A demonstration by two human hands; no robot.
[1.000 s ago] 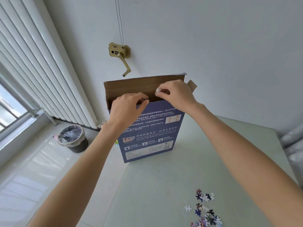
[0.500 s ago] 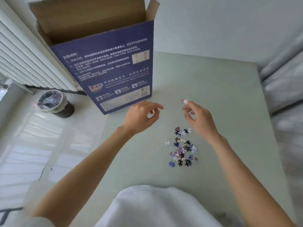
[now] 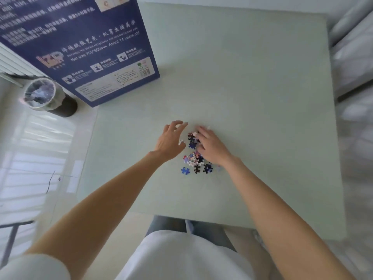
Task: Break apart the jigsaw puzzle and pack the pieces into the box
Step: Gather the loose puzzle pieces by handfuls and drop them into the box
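Observation:
A small heap of loose puzzle pieces (image 3: 196, 161), blue, black, white and pink, lies in the middle of the pale green table (image 3: 252, 98). My right hand (image 3: 210, 145) rests flat on the heap's right side and covers part of it. To the left of the heap my left hand (image 3: 170, 141) hovers with spread, relaxed fingers, and a white piece lies by its thumb. The tall blue box (image 3: 84, 51) stands upright at the table's far left corner, its top out of view.
A round bin (image 3: 43, 96) lined with a plastic bag stands on the tiled floor left of the table, below a white radiator (image 3: 14, 65). Grey fabric lies beyond the table's right edge. My white shirt fills the bottom of the view.
My head has tilted down from the box's open top to the table. Both hands have come down from the box's rim to the heap; the right now lies on the pieces.

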